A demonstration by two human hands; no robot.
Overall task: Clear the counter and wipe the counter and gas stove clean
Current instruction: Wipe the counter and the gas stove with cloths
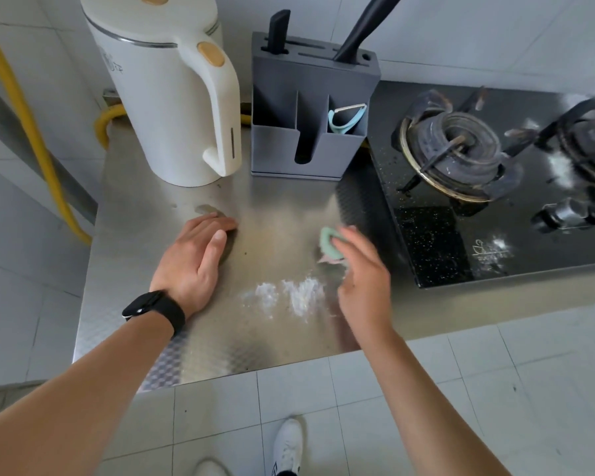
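Our left hand [194, 259]: flat on counter [255, 341], fingers straight, holding nothing. Our right hand [361, 280]: blurred, fingers curled on green sponge [327, 242]. Sponge at fingertips, against counter. White powder [291, 297] just left of right hand. Stove [478, 235] at right, near sponge.

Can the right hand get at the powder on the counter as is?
Likely yes. The powder lies on bare counter right beside the right hand, which holds a cloth; nothing stands between. The left hand rests flat farther left.
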